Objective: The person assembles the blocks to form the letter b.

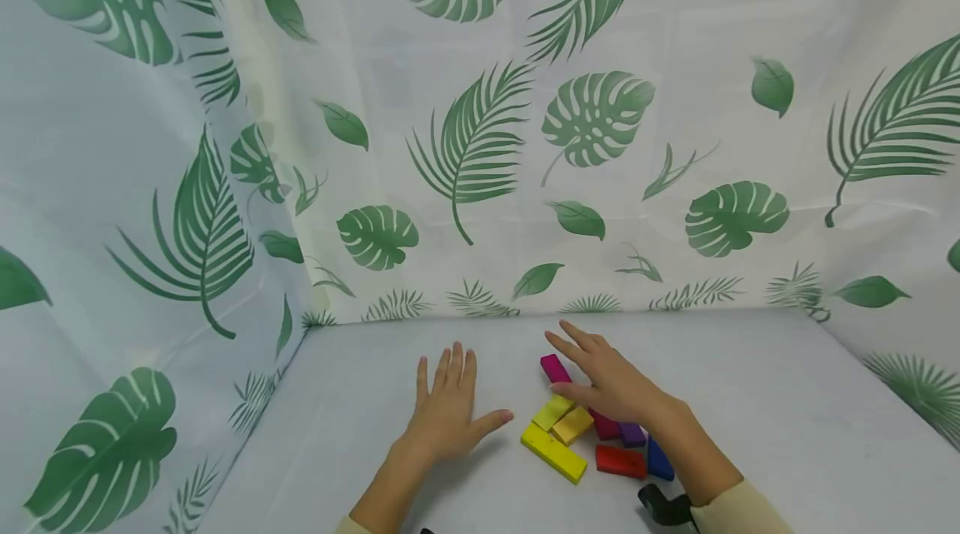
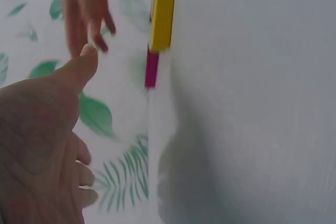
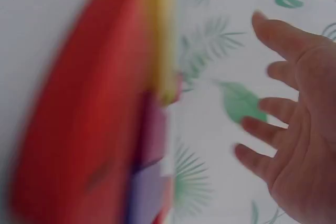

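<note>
Several coloured blocks lie in a loose group on the table. A long yellow block point(image 1: 553, 452) is at the group's near left, with two shorter yellow blocks point(image 1: 572, 425) behind it. A red block point(image 1: 621, 461) and a blue block point(image 1: 660, 461) lie at the near right; a purple block point(image 1: 632, 434) sits behind them. The magenta block point(image 1: 555, 369) is farthest back. My right hand point(image 1: 618, 380) hovers over the group with fingers extended, hiding part of it. To the left of the blocks, my left hand point(image 1: 446, 417) is spread flat above the table, holding nothing.
The table point(image 1: 765, 401) has a pale cover. A leaf-printed white curtain point(image 1: 480, 142) stands behind it and along both sides. A black strap piece point(image 1: 666, 506) shows at the right wrist.
</note>
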`<state>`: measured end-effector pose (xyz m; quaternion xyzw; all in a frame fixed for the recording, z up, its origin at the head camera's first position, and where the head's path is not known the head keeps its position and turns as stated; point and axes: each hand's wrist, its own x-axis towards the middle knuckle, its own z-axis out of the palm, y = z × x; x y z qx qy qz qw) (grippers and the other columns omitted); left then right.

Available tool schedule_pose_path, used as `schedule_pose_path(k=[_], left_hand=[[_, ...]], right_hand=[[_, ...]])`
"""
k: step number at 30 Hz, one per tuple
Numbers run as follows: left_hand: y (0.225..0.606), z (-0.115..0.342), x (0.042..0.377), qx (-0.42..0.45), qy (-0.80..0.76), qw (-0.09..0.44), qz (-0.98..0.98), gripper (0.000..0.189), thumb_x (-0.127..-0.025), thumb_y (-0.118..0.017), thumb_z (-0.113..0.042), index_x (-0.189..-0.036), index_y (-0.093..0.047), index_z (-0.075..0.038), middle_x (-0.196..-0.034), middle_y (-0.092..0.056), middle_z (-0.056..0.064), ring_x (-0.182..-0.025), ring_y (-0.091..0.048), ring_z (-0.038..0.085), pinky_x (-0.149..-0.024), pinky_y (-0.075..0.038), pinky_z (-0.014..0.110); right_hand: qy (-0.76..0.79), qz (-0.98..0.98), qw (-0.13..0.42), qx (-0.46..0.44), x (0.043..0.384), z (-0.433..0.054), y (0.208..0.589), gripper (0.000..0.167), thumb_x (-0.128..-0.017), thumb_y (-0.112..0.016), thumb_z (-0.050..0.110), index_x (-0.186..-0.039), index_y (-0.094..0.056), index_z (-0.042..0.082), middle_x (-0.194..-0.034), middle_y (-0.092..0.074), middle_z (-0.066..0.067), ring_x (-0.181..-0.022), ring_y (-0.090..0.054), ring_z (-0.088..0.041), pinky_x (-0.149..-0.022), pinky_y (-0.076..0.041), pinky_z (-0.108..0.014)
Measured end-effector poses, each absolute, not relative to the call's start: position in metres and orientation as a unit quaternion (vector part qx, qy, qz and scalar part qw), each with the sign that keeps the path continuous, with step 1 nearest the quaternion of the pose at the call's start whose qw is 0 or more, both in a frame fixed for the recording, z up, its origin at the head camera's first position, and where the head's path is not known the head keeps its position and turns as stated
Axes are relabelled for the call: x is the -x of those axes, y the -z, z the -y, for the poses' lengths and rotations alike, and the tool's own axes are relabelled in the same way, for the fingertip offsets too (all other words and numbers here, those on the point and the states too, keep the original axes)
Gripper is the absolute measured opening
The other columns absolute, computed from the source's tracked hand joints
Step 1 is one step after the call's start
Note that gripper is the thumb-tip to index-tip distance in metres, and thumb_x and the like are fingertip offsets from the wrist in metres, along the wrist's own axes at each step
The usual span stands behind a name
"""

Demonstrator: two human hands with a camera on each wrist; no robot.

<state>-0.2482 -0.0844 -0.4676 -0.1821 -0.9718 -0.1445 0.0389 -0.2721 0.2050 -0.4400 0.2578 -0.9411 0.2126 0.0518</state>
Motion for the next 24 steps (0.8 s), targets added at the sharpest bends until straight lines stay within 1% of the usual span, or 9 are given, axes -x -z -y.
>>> schedule_pose_path(k=[3, 5, 7, 10, 13, 15, 19, 21, 24], left_hand=[[0.464, 0.069, 0.236, 0.204, 0.13, 0.014, 0.97, 0.114, -0.09, -0.045, -0.085, -0.164, -0.025, -0.001, -0.174, -0.015, 0.019, -0.162, -0.015, 0.034, -0.127, 0.002, 0.065], [0.463, 0.058, 0.227, 0.218, 0.115, 0.002, 0.969, 0.116, -0.088, -0.043, -0.088, -0.163, -0.029, -0.001, -0.172, -0.021, 0.018, -0.161, -0.02, 0.031, -0.128, -0.003, 0.064], [0.462, 0.048, 0.217, 0.227, 0.099, -0.005, 0.969, 0.117, -0.086, -0.042, -0.091, -0.161, -0.034, -0.001, -0.17, -0.029, 0.017, -0.159, -0.028, 0.029, -0.128, -0.011, 0.063], [0.463, 0.034, 0.204, 0.232, 0.065, 0.002, 0.97, 0.115, -0.083, -0.044, -0.093, -0.158, -0.043, -0.005, -0.163, -0.045, 0.015, -0.151, -0.042, 0.028, -0.124, -0.031, 0.059], [0.463, 0.023, 0.194, 0.236, 0.029, 0.014, 0.971, 0.107, -0.081, -0.048, -0.093, -0.152, -0.052, -0.013, -0.15, -0.057, 0.01, -0.137, -0.055, 0.026, -0.113, -0.045, 0.055], [0.464, 0.017, 0.19, 0.241, 0.006, 0.015, 0.97, 0.1, -0.08, -0.05, -0.093, -0.15, -0.057, -0.021, -0.143, -0.061, 0.007, -0.127, -0.059, 0.025, -0.107, -0.05, 0.052], [0.463, 0.01, 0.186, 0.245, -0.019, -0.019, 0.969, 0.087, -0.081, -0.05, -0.092, -0.146, -0.06, -0.035, -0.134, -0.062, 0.002, -0.112, -0.061, 0.022, -0.096, -0.053, 0.046], [0.462, 0.009, 0.186, 0.248, -0.02, -0.038, 0.968, 0.083, -0.081, -0.052, -0.091, -0.145, -0.06, -0.039, -0.134, -0.063, 0.0, -0.108, -0.062, 0.021, -0.093, -0.054, 0.045], [0.46, 0.008, 0.186, 0.251, -0.011, -0.06, 0.966, 0.08, -0.082, -0.054, -0.088, -0.144, -0.062, -0.038, -0.141, -0.062, 0.001, -0.108, -0.065, 0.022, -0.093, -0.056, 0.045]], right_hand=[[-0.228, 0.941, 0.026, -0.25, 0.277, -0.197, 0.428, 0.076, -0.097, -0.07, 0.049, -0.162, -0.039, 0.026, -0.168, -0.034, -0.015, -0.15, -0.037, -0.044, -0.108, -0.045, -0.068], [-0.235, 0.939, 0.028, -0.251, 0.279, -0.191, 0.422, 0.074, -0.097, -0.069, 0.05, -0.161, -0.041, 0.025, -0.166, -0.038, -0.014, -0.15, -0.039, -0.043, -0.109, -0.045, -0.067], [-0.255, 0.93, 0.052, -0.259, 0.28, -0.186, 0.419, 0.069, -0.098, -0.07, 0.046, -0.159, -0.045, 0.023, -0.162, -0.044, -0.011, -0.143, -0.049, -0.038, -0.108, -0.048, -0.062], [-0.296, 0.909, 0.104, -0.274, 0.28, -0.182, 0.42, 0.061, -0.098, -0.073, 0.035, -0.154, -0.053, 0.022, -0.153, -0.056, -0.004, -0.127, -0.062, -0.028, -0.1, -0.058, -0.051], [-0.331, 0.891, 0.125, -0.284, 0.278, -0.184, 0.427, 0.053, -0.097, -0.075, 0.025, -0.148, -0.06, 0.022, -0.144, -0.062, -0.001, -0.114, -0.065, -0.021, -0.092, -0.061, -0.045], [-0.332, 0.894, 0.108, -0.281, 0.276, -0.188, 0.433, 0.048, -0.097, -0.075, 0.025, -0.143, -0.063, 0.021, -0.141, -0.064, -0.002, -0.114, -0.066, -0.023, -0.094, -0.06, -0.045], [-0.309, 0.915, 0.033, -0.256, 0.272, -0.196, 0.445, 0.041, -0.099, -0.072, 0.034, -0.137, -0.069, 0.02, -0.136, -0.066, -0.005, -0.116, -0.066, -0.028, -0.095, -0.06, -0.046], [-0.293, 0.924, 0.005, -0.246, 0.271, -0.198, 0.449, 0.04, -0.098, -0.072, 0.037, -0.134, -0.072, 0.019, -0.13, -0.067, -0.005, -0.114, -0.065, -0.027, -0.096, -0.06, -0.046], [-0.268, 0.933, -0.02, -0.239, 0.269, -0.197, 0.452, 0.038, -0.096, -0.075, 0.039, -0.129, -0.075, 0.02, -0.122, -0.067, 0.0, -0.109, -0.063, -0.02, -0.096, -0.06, -0.043]])
